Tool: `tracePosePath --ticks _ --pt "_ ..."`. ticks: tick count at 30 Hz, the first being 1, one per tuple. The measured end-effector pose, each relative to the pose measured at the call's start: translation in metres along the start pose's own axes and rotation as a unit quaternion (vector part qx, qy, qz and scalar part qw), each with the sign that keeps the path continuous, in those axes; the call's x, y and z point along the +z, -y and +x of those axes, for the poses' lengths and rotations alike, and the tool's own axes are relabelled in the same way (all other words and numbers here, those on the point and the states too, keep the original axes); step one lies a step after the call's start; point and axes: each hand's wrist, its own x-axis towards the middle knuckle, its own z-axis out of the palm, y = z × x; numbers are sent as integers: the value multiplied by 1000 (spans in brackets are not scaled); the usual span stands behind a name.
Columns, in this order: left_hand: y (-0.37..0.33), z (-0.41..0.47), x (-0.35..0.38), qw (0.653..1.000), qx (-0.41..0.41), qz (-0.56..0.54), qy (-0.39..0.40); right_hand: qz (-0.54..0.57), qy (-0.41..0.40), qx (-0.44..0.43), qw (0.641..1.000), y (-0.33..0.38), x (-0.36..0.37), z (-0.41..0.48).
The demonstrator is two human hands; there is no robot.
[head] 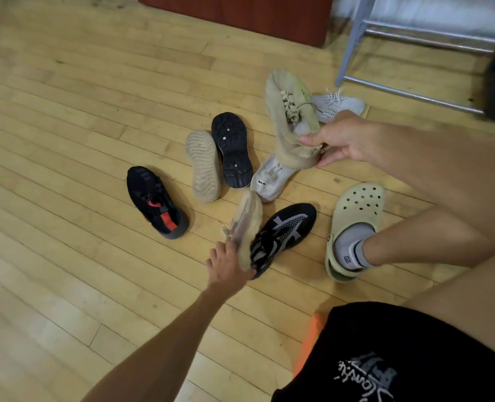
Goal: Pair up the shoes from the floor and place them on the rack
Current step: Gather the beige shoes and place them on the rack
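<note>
- Floorboards (52, 169) are lying bare left of a black shoe (156, 203).
- Left hand (229, 266) is gripping a tilted beige shoe (247, 224), touching a black-grey sneaker (287, 227).
- Right hand (339, 139) is clutching a second beige shoe (290, 117) over a white sneaker (269, 184), rack (353, 44) standing beyond.

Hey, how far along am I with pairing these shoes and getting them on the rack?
Done: nothing plainly on the rack yet. In hand: left hand grips a beige sneaker, right hand its likely mate. Left: racking them, then six other shoes on the floor.
</note>
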Motion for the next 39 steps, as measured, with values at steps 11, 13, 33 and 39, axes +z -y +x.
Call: tracePosePath --ticks 11,13,33,39 --pt "28 5 8 873 -292 -391 -7 -102 -20 -7 995 -20 -37 10" --pt "23 4 11 824 -322 -460 74 -142 -13 -6 990 -24 -46 13" --pt "34 59 -66 951 -164 -260 25 -214 -7 -18 977 -24 -42 24" --pt "7 121 -101 985 -89 -146 -27 -225 -7 -13 974 -24 -18 45"
